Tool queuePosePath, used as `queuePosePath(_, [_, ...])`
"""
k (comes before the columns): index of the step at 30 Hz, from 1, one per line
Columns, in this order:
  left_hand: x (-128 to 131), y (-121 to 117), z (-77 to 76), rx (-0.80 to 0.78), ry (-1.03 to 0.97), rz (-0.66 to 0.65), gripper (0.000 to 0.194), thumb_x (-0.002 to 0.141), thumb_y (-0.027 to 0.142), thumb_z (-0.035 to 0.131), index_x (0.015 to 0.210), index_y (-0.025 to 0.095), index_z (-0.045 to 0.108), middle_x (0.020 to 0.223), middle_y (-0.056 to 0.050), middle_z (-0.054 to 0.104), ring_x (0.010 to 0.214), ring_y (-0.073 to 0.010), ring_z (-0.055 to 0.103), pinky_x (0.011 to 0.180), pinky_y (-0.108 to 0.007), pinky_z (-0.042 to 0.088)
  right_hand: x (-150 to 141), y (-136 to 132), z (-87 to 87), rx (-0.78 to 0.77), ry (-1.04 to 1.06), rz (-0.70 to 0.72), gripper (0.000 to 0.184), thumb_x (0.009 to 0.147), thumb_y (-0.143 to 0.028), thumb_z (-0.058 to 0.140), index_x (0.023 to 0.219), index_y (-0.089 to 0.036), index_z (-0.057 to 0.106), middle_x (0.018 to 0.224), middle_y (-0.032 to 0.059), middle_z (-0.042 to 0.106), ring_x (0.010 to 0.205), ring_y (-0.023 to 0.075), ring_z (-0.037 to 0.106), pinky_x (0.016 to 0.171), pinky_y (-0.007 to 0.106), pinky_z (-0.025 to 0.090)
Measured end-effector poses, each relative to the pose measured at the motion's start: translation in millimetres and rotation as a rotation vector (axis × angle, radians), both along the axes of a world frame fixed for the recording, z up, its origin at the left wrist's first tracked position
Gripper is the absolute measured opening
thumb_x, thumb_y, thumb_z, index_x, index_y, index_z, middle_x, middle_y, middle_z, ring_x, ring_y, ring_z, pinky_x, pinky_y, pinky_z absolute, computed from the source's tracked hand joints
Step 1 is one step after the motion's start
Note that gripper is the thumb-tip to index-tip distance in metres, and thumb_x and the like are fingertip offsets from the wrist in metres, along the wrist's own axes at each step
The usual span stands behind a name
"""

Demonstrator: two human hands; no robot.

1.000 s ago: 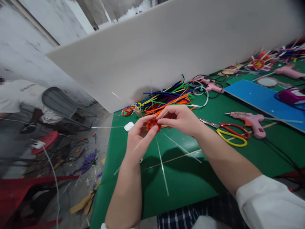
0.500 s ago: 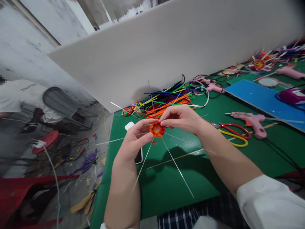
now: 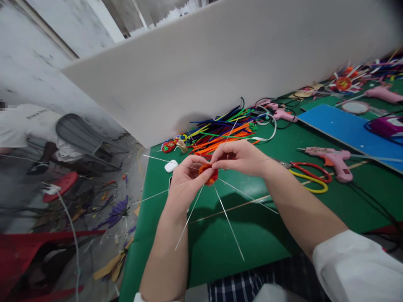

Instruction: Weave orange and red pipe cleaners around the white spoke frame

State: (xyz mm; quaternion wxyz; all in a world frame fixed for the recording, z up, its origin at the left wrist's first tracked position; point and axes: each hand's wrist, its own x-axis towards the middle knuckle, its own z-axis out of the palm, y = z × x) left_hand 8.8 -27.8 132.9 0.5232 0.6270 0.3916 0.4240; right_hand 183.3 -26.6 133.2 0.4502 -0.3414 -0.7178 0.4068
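Note:
Between my hands, above the green table, is a small round orange disc (image 3: 212,179) of fuzzy pipe cleaner, with several thin pale spokes sticking out all round it. My left hand (image 3: 182,184) is closed on the disc's left side, its thumb lying across the front. At the upper right rim, my right hand (image 3: 242,158) pinches the edge with thumb and forefinger; whether it also has a loose strand, I cannot make out. The thumbs and fingers cover part of the disc. A white earbud case (image 3: 171,166) lies close to my left hand.
Behind my hands lies a heap of coloured pipe cleaners (image 3: 220,130). To the right are scissors (image 3: 310,176), a pink glue gun (image 3: 333,159) with its cord and a blue board (image 3: 349,130). A white partition (image 3: 189,75) stands behind the table. A person (image 3: 34,126) sits far left.
The disc has tilted and turned a little, and its spokes point in slightly different directions. My left thumb has slid across the disc's front, while my right fingers stay at the upper rim.

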Motion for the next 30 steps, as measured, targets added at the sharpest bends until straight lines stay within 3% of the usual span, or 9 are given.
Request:
queuePosePath(5, [-0.3,4.1,-2.2,0.006,-0.023,0.064,0.019,0.067,0.025,0.069,0.079,0.016,0.057,0.063,0.0,0.065,0.051,-0.011,0.061,0.046,-0.02,0.05,5.4,2.9,2.1,0.108,-0.065,-0.145,0.012,0.073,-0.027,0.063,0.079,-0.018,0.065,0.081,0.0025,0.065,0.076,0.0142,0.059,0.066,0.026,0.046])
queuePosePath(8, [-1.8,10.3,-3.6,-0.003,-0.069,0.159,0.023,0.065,0.025,0.07,0.08,0.017,0.055,0.06,0.001,0.064,0.051,-0.0118,0.062,0.044,-0.019,0.05,14.4,4.6,4.1,0.19,0.011,-0.393,0.013,0.074,-0.028,0.062,0.082,-0.018,0.065,0.084,0.0029,0.064,0.079,0.0152,0.058,0.071,0.029,0.045])
queuePosePath(11, [-2.0,15.4,-4.2,-0.014,-0.156,0.273,0.027,0.062,0.023,0.071,0.08,0.016,0.054,0.059,0.002,0.063,0.05,-0.0124,0.062,0.043,-0.019,0.051,23.3,3.3,5.2,0.194,0.119,-0.606,0.015,0.078,-0.03,0.058,0.086,-0.019,0.065,0.081,0.0025,0.063,0.074,0.0137,0.057,0.065,0.027,0.044])
queuePosePath(13, [-1.7,16.9,-4.2,-0.007,-0.214,0.324,0.027,0.061,0.022,0.071,0.081,0.016,0.053,0.057,0.003,0.063,0.051,-0.0128,0.063,0.044,-0.019,0.051,25.7,1.0,5.3,0.143,0.12,-0.528,0.016,0.077,-0.032,0.06,0.084,-0.019,0.066,0.075,0.0015,0.062,0.066,0.0119,0.055,0.057,0.025,0.042])
queuePosePath(16, [-1.4,16.6,-3.8,-0.008,-0.25,0.329,0.027,0.062,0.022,0.071,0.082,0.017,0.054,0.058,0.003,0.064,0.053,-0.013,0.064,0.044,-0.018,0.052,21.3,-0.7,3.9,0.016,0.002,-0.205,0.019,0.074,-0.034,0.062,0.08,-0.017,0.068,0.066,0.0005,0.062,0.054,0.009,0.051,0.049,0.022,0.039])
queuePosePath(18, [-1.3,15.5,-3.2,-0.026,-0.254,0.31,0.027,0.062,0.022,0.071,0.082,0.017,0.053,0.059,0.002,0.064,0.051,-0.0125,0.064,0.043,-0.017,0.051,14.0,1.1,1.2,-0.026,-0.084,-0.073,0.02,0.075,-0.033,0.06,0.081,-0.016,0.069,0.065,0.0009,0.064,0.053,0.0087,0.052,0.048,0.021,0.039])
queuePosePath(22, [-0.8,12.9,-2.5,-0.069,-0.257,0.259,0.028,0.063,0.022,0.071,0.083,0.018,0.053,0.06,0.003,0.065,0.047,-0.0101,0.062,0.041,-0.014,0.049,-3.6,8.0,-7.3,0.01,-0.097,-0.118,0.023,0.079,-0.03,0.056,0.09,-0.015,0.069,0.074,0.0027,0.067,0.06,0.0099,0.055,0.053,0.021,0.041])
queuePosePath(26, [0.0,11.7,-4.0,-0.095,-0.246,0.224,0.027,0.065,0.023,0.07,0.084,0.018,0.052,0.063,0.002,0.066,0.047,-0.009,0.061,0.04,-0.013,0.047,-15.5,9.3,-13.7,0.022,0.149,-0.236,0.026,0.08,-0.033,0.056,0.095,-0.016,0.068,0.077,0.0023,0.065,0.061,0.0093,0.055,0.054,0.021,0.043])
queuePosePath(30, [0.7,11.7,-6.5,-0.123,-0.25,0.183,0.026,0.066,0.024,0.069,0.085,0.019,0.051,0.061,0.004,0.064,0.044,-0.0077,0.059,0.04,-0.014,0.047,-18.4,7.0,-14.2,0.027,0.301,-0.231,0.029,0.077,-0.038,0.059,0.094,-0.017,0.068,0.075,0.0018,0.063,0.059,0.0086,0.054,0.052,0.021,0.043])
